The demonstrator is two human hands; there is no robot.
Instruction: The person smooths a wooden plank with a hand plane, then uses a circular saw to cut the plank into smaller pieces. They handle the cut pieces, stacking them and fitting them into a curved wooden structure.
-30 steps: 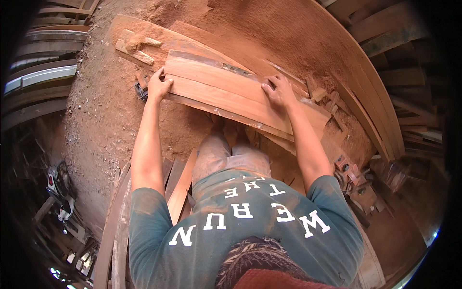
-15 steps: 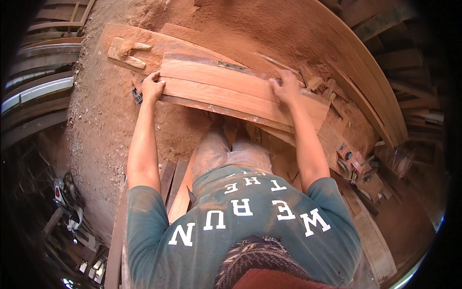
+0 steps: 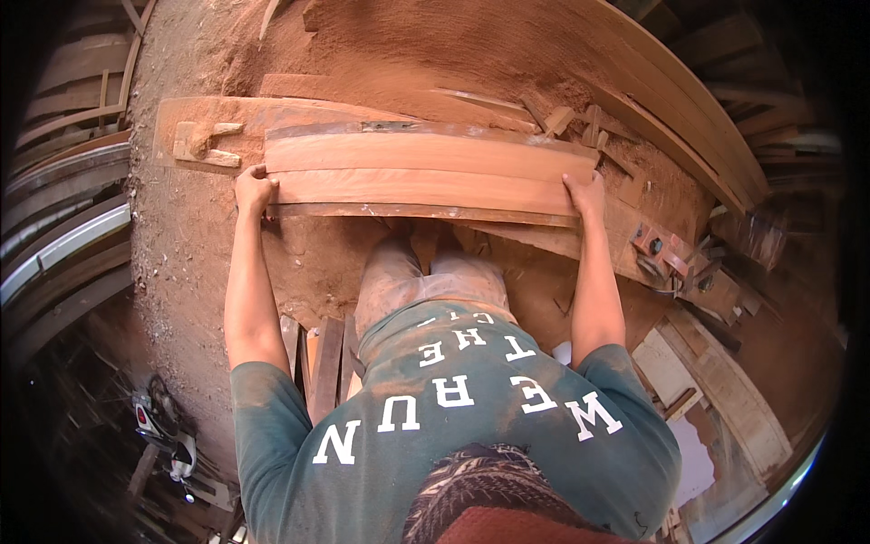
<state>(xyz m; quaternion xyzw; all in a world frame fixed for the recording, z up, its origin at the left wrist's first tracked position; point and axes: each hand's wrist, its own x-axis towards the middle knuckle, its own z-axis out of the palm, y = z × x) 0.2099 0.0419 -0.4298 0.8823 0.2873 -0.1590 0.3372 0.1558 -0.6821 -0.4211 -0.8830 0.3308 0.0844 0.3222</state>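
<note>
Two smooth reddish wooden planks lie edge to edge across the middle, the far plank (image 3: 435, 154) and the near plank (image 3: 426, 187). Darker, rough-edged wood shows along their far and near sides. My left hand (image 3: 256, 190) is closed on the left end, thumb toward the near plank. At the right end my right hand (image 3: 585, 192) is closed on the near plank, its thumb on the top face. The fingers under both ends are partly hidden. Just past my left hand lies a notched wooden block with two prongs (image 3: 207, 145), resting on a dusty board (image 3: 204, 111).
Reddish sawdust (image 3: 381, 54) is heaped beyond the planks, with wood offcuts (image 3: 559, 121) at its edge. A reddish power tool (image 3: 660, 247) sits to the right. Long curved-looking boards (image 3: 689, 100) stand far right; stacked timber (image 3: 72, 190) lines the left. A motorbike (image 3: 163, 431) is lower left.
My right hand has slid from the planks' far side to their right end. My left hand stays on the left end. The planks now lie more level across the view.
</note>
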